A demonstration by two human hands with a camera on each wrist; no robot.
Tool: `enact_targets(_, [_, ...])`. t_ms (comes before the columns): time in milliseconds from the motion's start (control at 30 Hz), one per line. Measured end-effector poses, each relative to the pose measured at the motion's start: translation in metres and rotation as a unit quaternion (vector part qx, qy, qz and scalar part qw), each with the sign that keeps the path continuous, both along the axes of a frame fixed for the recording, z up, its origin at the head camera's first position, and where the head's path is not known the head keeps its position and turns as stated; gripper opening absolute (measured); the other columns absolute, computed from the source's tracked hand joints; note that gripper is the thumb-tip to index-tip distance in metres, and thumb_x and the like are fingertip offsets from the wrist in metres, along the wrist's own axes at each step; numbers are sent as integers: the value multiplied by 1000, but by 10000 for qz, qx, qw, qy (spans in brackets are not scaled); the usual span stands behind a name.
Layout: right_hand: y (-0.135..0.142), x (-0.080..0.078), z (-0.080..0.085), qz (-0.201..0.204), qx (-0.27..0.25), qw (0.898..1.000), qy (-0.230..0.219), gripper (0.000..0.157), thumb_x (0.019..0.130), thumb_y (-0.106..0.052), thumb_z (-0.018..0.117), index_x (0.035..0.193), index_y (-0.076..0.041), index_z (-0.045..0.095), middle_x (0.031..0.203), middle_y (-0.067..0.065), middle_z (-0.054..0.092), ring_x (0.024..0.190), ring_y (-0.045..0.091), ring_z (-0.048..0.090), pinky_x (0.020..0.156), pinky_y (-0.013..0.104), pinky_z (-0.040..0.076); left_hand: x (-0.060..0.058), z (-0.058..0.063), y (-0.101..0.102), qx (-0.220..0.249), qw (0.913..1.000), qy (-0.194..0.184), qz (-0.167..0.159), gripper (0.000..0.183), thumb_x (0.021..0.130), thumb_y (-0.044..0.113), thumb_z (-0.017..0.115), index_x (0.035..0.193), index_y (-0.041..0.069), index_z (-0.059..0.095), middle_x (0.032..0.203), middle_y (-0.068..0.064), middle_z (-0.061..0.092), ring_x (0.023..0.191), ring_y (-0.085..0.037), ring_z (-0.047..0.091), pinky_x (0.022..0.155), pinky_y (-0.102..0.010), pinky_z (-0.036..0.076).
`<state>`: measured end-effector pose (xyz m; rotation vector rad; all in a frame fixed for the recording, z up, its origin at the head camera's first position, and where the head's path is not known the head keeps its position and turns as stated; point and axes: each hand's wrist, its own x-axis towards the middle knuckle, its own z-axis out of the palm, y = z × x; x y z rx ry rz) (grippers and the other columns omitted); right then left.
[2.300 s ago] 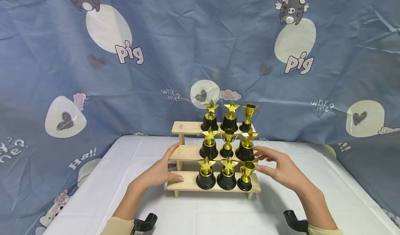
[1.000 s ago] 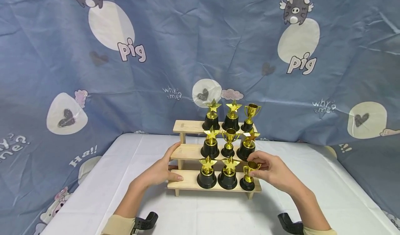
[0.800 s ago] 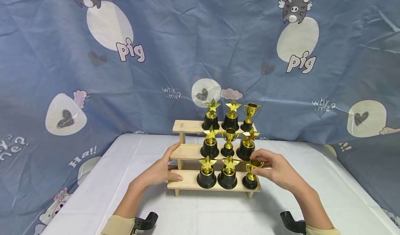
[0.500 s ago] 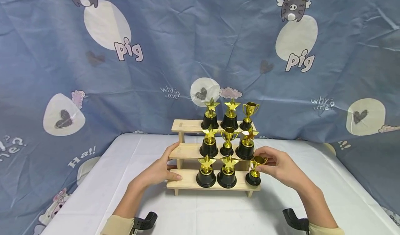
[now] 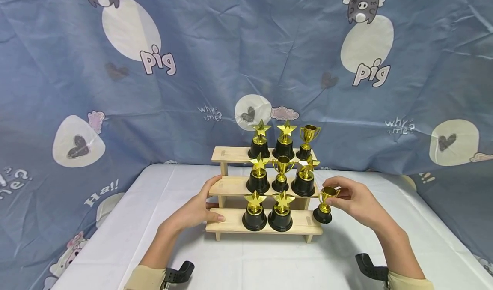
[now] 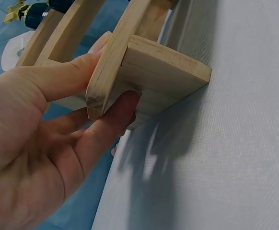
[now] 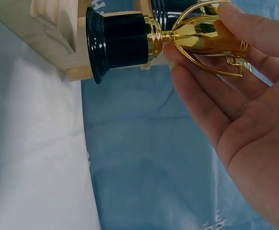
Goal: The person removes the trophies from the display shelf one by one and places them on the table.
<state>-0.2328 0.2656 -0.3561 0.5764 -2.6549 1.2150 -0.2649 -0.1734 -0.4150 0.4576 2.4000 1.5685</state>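
My right hand [image 5: 354, 198] pinches a small gold trophy cup [image 5: 325, 204] with a black base, just past the right end of the bottom shelf. In the right wrist view, thumb and fingers hold the cup [image 7: 204, 36] by its golden bowl and handles. A three-step wooden display stand [image 5: 227, 219] carries the other trophies. My left hand [image 5: 192, 210] grips the stand's left end; in the left wrist view its thumb lies on top of a shelf board [image 6: 115, 52] and fingers sit underneath. Two star trophies [image 5: 254, 213] stand on the bottom step.
On the middle step a trophy cup [image 5: 281, 174] stands between two star trophies. The top step bears two star trophies [image 5: 284, 140] and a cup [image 5: 308, 140] at its right. A white cloth [image 5: 269, 264] covers the table, with a blue patterned curtain [image 5: 215, 67] behind.
My right hand has taken hold of the small trophy cup at the bottom step's right and moved it rightward, off the shelf's end. The left hand stays on the stand.
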Motion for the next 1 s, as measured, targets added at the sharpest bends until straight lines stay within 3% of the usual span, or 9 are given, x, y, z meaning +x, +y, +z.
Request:
enact_targets(233, [4,-5,-2,-184,-11,9998,102,33,87,-16,78,118,-14,66,110,10,70,81,6,68,72,26,54,0,0,-4,-44,10000,40,-33,108,79,9,83,152,50,14,160,-27,20,132,-50,49,90,-42,54])
enact_targets(433, [8,-12,-2,-687,192,9972,218,34,87,-18,77,119,-15,67,113,9,70,81,3,65,71,25,52,-2,-1,-7,-38,10000,57,-66,109,79,10,84,153,48,13,159,-28,21,131,-51,49,89,-41,55])
enact_targets(667, [14,-21,-11,-1353,219,9890,561,35,87,-17,77,120,-12,66,110,13,71,72,-4,62,62,24,46,-1,-7,-6,137,9998,-85,-141,111,78,8,84,154,45,12,160,-27,17,132,-53,46,86,-40,56])
enact_targets(1000, [20,-40,-21,-1726,44,9798,1009,34,89,-20,75,121,-11,67,105,13,71,75,-17,56,67,12,47,-3,-6,-3,186,9997,-76,-153,111,78,8,84,153,48,13,161,-27,15,132,-53,46,87,-41,55])
